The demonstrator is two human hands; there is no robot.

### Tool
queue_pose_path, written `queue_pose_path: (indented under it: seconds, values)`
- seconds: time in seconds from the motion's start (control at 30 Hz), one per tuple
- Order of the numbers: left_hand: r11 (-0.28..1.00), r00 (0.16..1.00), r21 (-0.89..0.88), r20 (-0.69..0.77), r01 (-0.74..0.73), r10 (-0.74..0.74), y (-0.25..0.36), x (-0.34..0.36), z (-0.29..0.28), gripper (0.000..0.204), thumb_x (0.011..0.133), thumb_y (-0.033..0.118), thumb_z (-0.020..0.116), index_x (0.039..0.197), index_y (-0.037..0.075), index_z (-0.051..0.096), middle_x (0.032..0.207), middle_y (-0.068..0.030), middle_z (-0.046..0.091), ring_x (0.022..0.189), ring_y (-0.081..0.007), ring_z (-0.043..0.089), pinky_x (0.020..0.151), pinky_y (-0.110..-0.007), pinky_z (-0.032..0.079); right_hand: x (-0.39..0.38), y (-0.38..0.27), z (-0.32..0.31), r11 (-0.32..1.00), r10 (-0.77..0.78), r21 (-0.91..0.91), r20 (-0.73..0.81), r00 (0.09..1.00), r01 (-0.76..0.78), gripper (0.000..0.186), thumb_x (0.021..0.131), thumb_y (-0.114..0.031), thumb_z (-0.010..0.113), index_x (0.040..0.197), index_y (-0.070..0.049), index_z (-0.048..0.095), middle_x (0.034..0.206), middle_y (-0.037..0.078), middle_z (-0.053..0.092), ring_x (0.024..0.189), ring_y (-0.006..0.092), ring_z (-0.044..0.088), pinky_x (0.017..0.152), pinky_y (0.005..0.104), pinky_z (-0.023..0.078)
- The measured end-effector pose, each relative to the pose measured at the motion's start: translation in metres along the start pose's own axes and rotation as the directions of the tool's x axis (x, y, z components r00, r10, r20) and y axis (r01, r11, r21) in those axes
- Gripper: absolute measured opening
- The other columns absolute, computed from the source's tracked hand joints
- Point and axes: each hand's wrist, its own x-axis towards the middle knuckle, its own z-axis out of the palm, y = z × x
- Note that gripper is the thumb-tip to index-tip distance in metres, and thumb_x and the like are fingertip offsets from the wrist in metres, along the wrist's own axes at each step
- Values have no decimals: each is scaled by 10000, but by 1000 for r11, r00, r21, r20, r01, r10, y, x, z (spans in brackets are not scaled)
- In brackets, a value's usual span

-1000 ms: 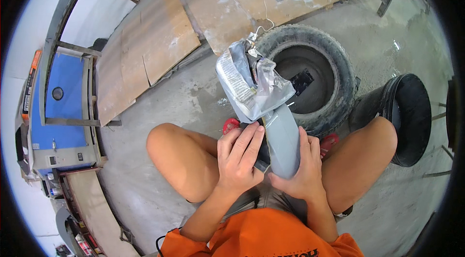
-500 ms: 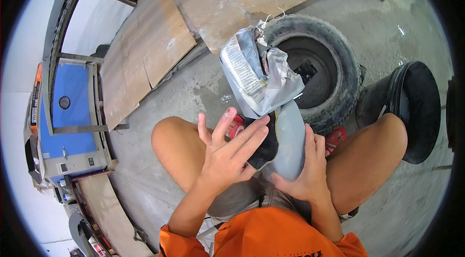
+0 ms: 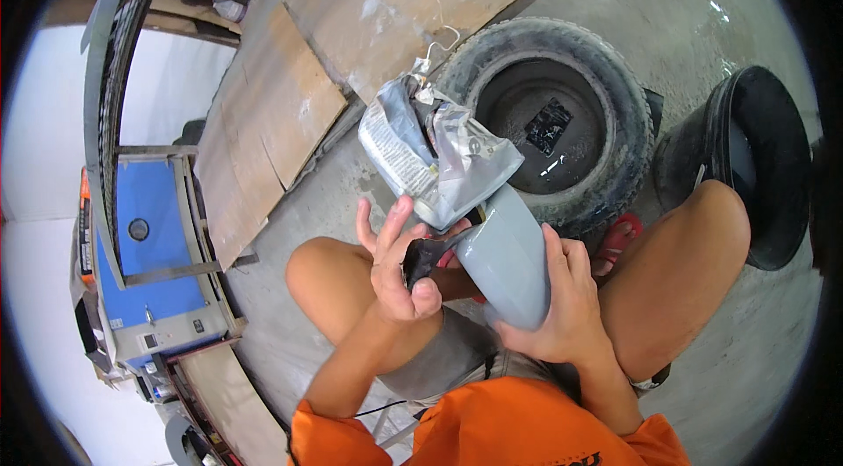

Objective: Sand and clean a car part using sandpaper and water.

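One bare left hand [image 3: 393, 271], outer fingers spread, seems to pinch a thin dark flexible sheet [image 3: 421, 264] with its thumb; the bare right hand [image 3: 566, 303] cups a smooth curved grey shell [image 3: 505, 260] between both hands. Half a second ago the left fingers reached out flat at the shell's left edge; now they bend back, suggesting a regrip. Beyond them, crumpled printed-paper-and-plastic wrapping [image 3: 395, 150] covers the shell's far end, near a black rubber tyre [image 3: 628, 176].
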Motion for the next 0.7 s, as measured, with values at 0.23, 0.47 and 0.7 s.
queue_pose_path:
  seconds: [0.23,0.47,0.7]
  values:
    - [968,986,239,133,70,-105,9,-12,-3,792,935,474,699,1509,-2,432,1347,-12,696,1501,-341,359,1194,-619,133,1,1,-3,1000,5,27,14,1000,-6,1165,561,-349,888,1507,93,370,1197,229,512,1075,396,552,911,456,507]
    - [929,911,237,234,286,-340,51,-3,-14,846,880,-28,742,1581,12,271,1221,-177,747,977,-222,656,920,-289,495,3,-3,-3,999,19,29,21,1000,-19,1149,564,-344,886,1505,79,381,1195,221,512,1076,396,550,914,454,505]
    - [878,866,-190,349,440,-359,52,3,-17,876,909,100,740,1616,70,223,1333,-220,683,1012,-293,741,871,-329,577,-1,-4,0,1000,-20,7,37,999,20,1161,546,-337,887,1510,73,384,1195,213,523,1073,388,550,909,459,504]
